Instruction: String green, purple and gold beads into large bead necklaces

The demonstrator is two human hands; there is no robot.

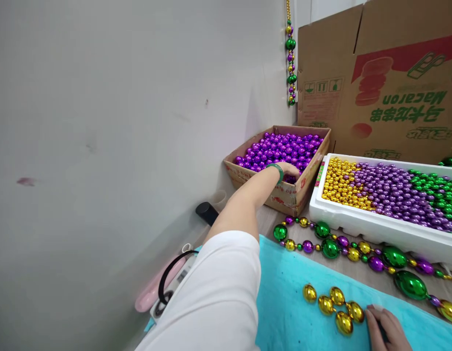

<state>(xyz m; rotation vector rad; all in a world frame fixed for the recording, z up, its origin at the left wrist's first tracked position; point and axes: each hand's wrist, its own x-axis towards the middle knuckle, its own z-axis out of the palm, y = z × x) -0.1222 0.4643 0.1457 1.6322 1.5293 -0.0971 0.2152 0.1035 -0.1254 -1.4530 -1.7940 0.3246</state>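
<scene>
My left hand (289,170), with a green bangle at its wrist, reaches over the near side of a cardboard box (295,202) into shiny purple beads (280,148). Its fingertips dip out of sight among the beads. At the bottom right, my right hand (388,329) rests on a turquoise cloth (284,292) with its fingers curled in. Whatever they may hold is hidden. Right beside its fingertips lies a small group of large gold beads (337,296).
A white foam tray (375,222) holds small gold, purple and green beads. In front lies a strung bead necklace (330,248); another strand (290,44) hangs at the wall. Behind stands a large carton (328,53). A pink object (160,285) lies left of my arm.
</scene>
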